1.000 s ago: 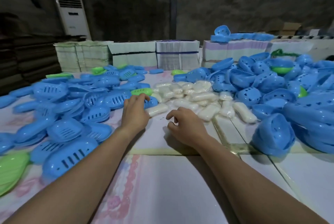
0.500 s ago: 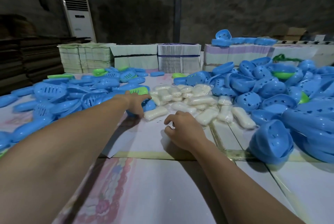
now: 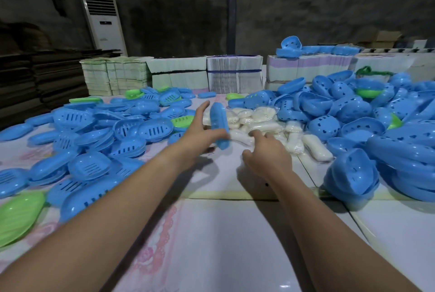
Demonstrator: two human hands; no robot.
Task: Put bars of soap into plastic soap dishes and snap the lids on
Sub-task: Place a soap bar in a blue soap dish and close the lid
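Crowding both sides of your table are heaps of plastic parts: slotted blue lids and trays on the left with a few green ones mixed in, and deeper blue dishes with heart-shaped holes piled on the right, one nested stack tipped on its side near your right forearm. Along the far edge stand bundled stacks of flat printed cartons, more blue dishes on top of the right-hand bundle, and a white floor-standing air conditioner against the dark wall. Between the heaps, the wrapped white soap bars lie in a loose pile; your hands cover its near-left part, and the wrappers blur together so single bars are hard to separate. Your left hand holds a blue soap dish piece up on edge above the table, thumb and fingers spread along it; motion blur hides whether it is a lid or a base. Your right hand sits just right of it, fingers loosely curled, fingertips at the near edge of the soap pile; I cannot tell whether it holds a bar.
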